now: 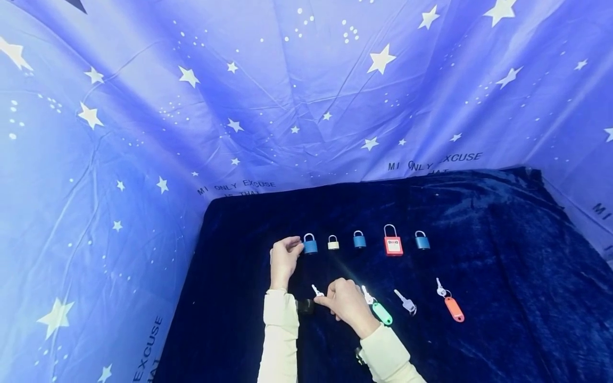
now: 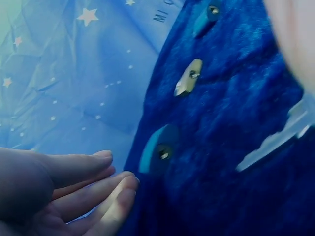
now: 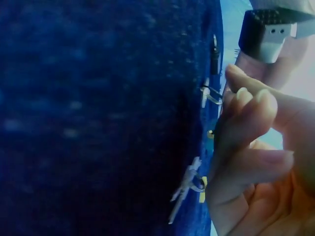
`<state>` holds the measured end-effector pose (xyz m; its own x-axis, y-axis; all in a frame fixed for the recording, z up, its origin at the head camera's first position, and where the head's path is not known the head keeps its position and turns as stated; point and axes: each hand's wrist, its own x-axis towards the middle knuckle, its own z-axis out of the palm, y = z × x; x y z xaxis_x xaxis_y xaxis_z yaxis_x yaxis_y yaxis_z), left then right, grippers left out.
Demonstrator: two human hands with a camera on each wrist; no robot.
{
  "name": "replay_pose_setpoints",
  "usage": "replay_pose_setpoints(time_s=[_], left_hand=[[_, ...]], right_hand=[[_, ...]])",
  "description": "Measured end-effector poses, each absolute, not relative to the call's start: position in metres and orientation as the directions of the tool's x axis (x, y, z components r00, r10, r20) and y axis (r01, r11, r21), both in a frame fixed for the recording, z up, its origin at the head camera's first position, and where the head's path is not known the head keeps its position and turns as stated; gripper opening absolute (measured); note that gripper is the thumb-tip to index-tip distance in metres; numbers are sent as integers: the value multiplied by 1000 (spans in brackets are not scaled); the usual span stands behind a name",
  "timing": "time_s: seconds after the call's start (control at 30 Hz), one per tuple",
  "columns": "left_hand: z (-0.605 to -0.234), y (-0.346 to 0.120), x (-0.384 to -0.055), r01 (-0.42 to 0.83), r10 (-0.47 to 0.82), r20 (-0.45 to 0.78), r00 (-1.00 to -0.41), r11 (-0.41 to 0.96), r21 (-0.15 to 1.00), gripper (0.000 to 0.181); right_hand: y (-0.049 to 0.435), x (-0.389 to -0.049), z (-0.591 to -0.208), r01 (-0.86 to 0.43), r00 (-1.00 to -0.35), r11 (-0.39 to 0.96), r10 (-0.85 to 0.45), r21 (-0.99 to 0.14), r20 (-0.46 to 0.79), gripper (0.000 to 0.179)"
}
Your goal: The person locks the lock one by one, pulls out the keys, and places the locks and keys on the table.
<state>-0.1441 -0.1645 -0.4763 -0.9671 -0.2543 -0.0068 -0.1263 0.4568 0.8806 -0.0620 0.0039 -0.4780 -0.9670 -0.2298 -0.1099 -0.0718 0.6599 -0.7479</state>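
My left hand [image 1: 283,261] reaches to the leftmost blue padlock [image 1: 311,246], thumb and fingers extended, fingertips right at its left side. The left wrist view shows that padlock's keyhole end [image 2: 164,152] just beyond the fingertips. Lower down, my right hand [image 1: 346,300] pinches the leftmost silver keys [image 1: 316,290] by their ring end, the blade pointing up and left. A toothed key blade [image 2: 268,145] shows at the right of the left wrist view. From the right wrist, the keys [image 3: 205,96] and ring show at the fingertips, partly hidden by the hand [image 3: 256,152].
To the right stand a small brass padlock [image 1: 333,244], a blue padlock [image 1: 359,241], a red padlock [image 1: 394,246] and another blue padlock [image 1: 422,242]. Below lie keys with a green tag [image 1: 382,314], plain keys [image 1: 407,303] and keys with an orange tag [image 1: 454,309]. Dark blue cloth [image 1: 503,319] lies beneath.
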Motion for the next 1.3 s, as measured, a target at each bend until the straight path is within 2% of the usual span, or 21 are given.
replay_pose_setpoints(time_s=[0.23, 0.67, 1.3], left_hand=[[-468, -180, -140, -88, -327, 51, -944, 397, 913, 19], [-467, -204, -125, -78, -399, 117, -910, 441, 894, 18], [-480, -221, -104, -187, -487, 48, -872, 422, 887, 18]], right_hand=[[-3, -72, -472, -74, -979, 646, -193, -760, -69, 36], [-20, -88, -464, -119, -983, 604, -181, -788, 10, 20], [-53, -104, -471, -222, -962, 568, -260, -793, 83, 27]])
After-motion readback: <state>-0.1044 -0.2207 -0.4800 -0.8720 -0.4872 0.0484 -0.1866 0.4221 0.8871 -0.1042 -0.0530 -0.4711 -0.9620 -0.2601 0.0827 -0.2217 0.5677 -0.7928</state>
